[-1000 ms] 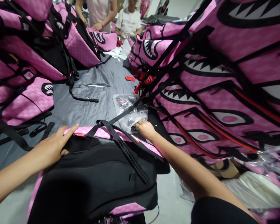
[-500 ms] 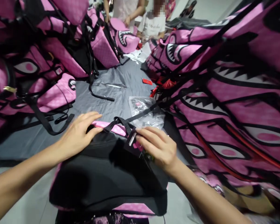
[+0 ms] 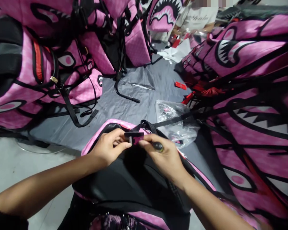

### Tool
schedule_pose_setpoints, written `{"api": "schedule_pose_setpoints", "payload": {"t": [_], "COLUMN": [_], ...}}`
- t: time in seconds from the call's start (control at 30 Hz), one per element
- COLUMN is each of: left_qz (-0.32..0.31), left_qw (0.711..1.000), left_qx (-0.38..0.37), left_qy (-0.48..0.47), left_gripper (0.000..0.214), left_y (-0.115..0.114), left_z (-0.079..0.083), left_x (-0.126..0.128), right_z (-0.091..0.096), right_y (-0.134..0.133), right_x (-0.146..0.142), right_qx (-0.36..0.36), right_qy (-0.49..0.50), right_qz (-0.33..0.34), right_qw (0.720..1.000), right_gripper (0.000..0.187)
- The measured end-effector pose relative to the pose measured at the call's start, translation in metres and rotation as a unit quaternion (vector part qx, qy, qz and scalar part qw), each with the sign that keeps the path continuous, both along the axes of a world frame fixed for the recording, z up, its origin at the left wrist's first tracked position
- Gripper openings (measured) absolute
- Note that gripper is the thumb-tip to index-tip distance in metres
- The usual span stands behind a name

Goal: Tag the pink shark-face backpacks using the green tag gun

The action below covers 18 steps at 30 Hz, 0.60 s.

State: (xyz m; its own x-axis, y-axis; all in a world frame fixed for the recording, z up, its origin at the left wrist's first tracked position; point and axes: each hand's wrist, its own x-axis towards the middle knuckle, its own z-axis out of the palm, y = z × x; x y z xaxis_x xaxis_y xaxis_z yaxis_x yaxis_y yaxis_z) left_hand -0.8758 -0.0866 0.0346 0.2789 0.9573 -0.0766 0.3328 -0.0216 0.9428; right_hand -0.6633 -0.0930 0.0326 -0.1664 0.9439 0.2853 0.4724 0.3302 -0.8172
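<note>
A black and pink backpack lies in front of me with its black padded side up. Over its top edge, a small dark hang tag with a pink print is stretched between my hands. My left hand pinches the tag's left end between thumb and fingers. At the other end my right hand has thumb and fingertips closed on the tag. A dark rounded handle end with a yellow-green rim pokes out of the right hand; the rest of that tool is hidden. A black strap loop stands just behind the tag.
Pink shark-face backpacks are piled at the left and right. On the grey sheet lie a clear plastic bag, a red tag and loose straps. A person in a white shirt is at the back.
My left hand has left the backpack's edge, moved right and taken the tag's left end. The tag is now turned level between both hands. The view has shifted left.
</note>
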Motion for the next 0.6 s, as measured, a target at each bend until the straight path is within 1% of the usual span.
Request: {"api": "schedule_pose_setpoints", "payload": {"t": [0.03,0.07,0.1,0.13,0.17,0.2,0.23,0.27,0.3,0.37,0.43,0.5,0.53,0.57,0.6], "left_qz": [0.023,0.055,0.087,0.113,0.127,0.126,0.112,0.093,0.076,0.066,0.08,0.091,0.091,0.086,0.081], "left_qw": [0.997,0.987,0.974,0.963,0.958,0.958,0.96,0.962,0.963,0.961,0.952,0.944,0.942,0.943,0.944], "left_qx": [0.053,0.1,0.126,0.124,0.097,0.051,0.004,-0.035,-0.056,-0.051,-0.022,-0.001,0.009,0.017,0.025], "left_qy": [0.054,0.112,0.166,0.21,0.239,0.253,0.256,0.254,0.253,0.264,0.293,0.318,0.322,0.32,0.318], "left_gripper": [0.024,0.035,0.047,0.059,0.07,0.079,0.085,0.086,0.082,0.068,0.058,0.058,0.058,0.059,0.059], "left_y": [-0.001,-0.003,-0.004,-0.006,-0.008,-0.01,-0.012,-0.014,-0.016,-0.019,-0.019,-0.019,-0.021,-0.023,-0.026], "left_z": [-0.002,-0.004,-0.007,-0.011,-0.016,-0.022,-0.028,-0.033,-0.038,-0.044,-0.048,-0.052,-0.053,-0.055,-0.057], "left_x": [-0.01,-0.022,-0.034,-0.046,-0.057,-0.065,-0.07,-0.073,-0.074,-0.07,-0.065,-0.064,-0.065,-0.068,-0.072], "right_z": [-0.001,-0.002,-0.003,-0.004,-0.005,-0.006,-0.006,-0.005,-0.005,-0.004,-0.003,-0.002,-0.002,-0.001,0.001], "right_y": [0.007,0.014,0.021,0.028,0.033,0.038,0.041,0.043,0.044,0.046,0.046,0.047,0.047,0.048,0.047], "right_x": [-0.001,-0.002,-0.003,-0.005,-0.008,-0.012,-0.018,-0.024,-0.032,-0.047,-0.058,-0.064,-0.065,-0.065,-0.066], "right_qx": [0.017,0.036,0.047,0.046,0.033,0.012,-0.012,-0.034,-0.051,-0.073,-0.085,-0.074,-0.061,-0.048,-0.038], "right_qy": [-0.013,-0.032,-0.059,-0.098,-0.145,-0.199,-0.258,-0.317,-0.369,-0.442,-0.481,-0.509,-0.523,-0.531,-0.529], "right_qz": [-0.011,-0.02,-0.023,-0.013,0.01,0.044,0.084,0.122,0.158,0.211,0.251,0.272,0.271,0.266,0.26], "right_qw": [1.0,0.999,0.997,0.994,0.989,0.979,0.962,0.94,0.915,0.869,0.836,0.813,0.806,0.803,0.807], "right_gripper": [0.018,0.016,0.014,0.017,0.023,0.03,0.036,0.04,0.039,0.034,0.03,0.027,0.025,0.022,0.02]}}
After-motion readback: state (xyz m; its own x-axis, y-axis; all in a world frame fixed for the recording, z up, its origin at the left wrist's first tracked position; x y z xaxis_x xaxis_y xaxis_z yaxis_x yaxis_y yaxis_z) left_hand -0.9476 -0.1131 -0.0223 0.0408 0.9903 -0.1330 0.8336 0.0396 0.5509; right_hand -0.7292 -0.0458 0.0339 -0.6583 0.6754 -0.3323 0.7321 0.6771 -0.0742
